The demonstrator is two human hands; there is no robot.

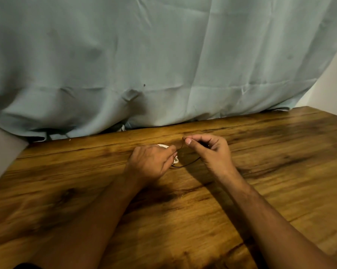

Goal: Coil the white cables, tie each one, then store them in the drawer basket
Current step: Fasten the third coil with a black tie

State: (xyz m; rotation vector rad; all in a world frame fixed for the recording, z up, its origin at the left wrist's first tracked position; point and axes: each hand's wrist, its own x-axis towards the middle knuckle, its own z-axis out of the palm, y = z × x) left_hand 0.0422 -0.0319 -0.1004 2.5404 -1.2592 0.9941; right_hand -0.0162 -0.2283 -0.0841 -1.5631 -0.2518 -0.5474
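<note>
Two hands mid-table: left hand gripping mostly hidden white cable coil, right hand at its 3 o'clock pinching thin dark tie; wooden table; pale cloth at 12 o'clock.

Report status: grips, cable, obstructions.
Left grip holds small white coiled cable against brown wooden table. Right grip pinches thin dark tie. No obstruction seen; drawer basket out of view.

The white cable sits on the table as a small bundle, held by the left hand, which covers most of it. A thin dark tie curves beside it, with one end pinched by the right hand.
</note>
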